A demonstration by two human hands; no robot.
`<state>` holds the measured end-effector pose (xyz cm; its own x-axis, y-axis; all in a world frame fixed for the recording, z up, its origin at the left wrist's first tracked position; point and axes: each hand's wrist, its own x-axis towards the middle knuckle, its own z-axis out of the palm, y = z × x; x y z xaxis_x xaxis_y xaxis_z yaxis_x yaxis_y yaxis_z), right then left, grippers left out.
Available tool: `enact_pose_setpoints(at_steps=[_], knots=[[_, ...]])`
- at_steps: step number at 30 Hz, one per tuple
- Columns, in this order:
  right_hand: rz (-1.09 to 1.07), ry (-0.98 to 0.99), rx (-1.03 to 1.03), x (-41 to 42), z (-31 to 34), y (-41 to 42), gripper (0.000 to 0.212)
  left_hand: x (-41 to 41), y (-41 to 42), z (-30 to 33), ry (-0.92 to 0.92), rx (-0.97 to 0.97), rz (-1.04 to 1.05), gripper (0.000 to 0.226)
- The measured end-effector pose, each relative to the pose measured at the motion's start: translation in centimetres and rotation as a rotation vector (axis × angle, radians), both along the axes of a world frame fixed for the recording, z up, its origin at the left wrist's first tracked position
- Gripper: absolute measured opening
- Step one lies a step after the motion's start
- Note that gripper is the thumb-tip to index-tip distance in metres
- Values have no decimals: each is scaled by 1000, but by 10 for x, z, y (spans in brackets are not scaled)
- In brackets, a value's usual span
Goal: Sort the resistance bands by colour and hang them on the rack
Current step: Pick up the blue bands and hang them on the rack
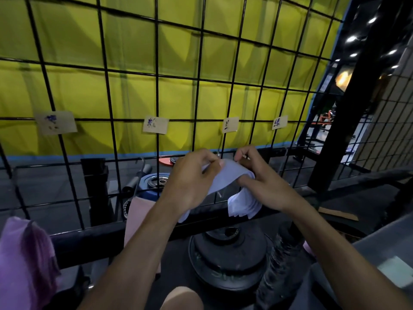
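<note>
Both hands (225, 175) pinch the pale blue band (225, 175) between them.

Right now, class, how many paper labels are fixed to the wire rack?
4, all along one wire: far left label, a second left of centre, a third above the hands, and a fourth to its right. None seems hidden.
</note>
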<state>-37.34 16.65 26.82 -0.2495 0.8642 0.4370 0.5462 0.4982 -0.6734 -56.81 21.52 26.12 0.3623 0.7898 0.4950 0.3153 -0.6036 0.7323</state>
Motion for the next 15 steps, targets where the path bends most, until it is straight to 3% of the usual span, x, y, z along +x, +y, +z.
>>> enact_pose_setpoints(at_steps=[11,15], knots=[[-108,-41,166,-1,-36,5,9,3,-3,-17,94,306,165,16],[-127,-76,169,0,-47,3,4,2,-7,-25,166,244,168,14]])
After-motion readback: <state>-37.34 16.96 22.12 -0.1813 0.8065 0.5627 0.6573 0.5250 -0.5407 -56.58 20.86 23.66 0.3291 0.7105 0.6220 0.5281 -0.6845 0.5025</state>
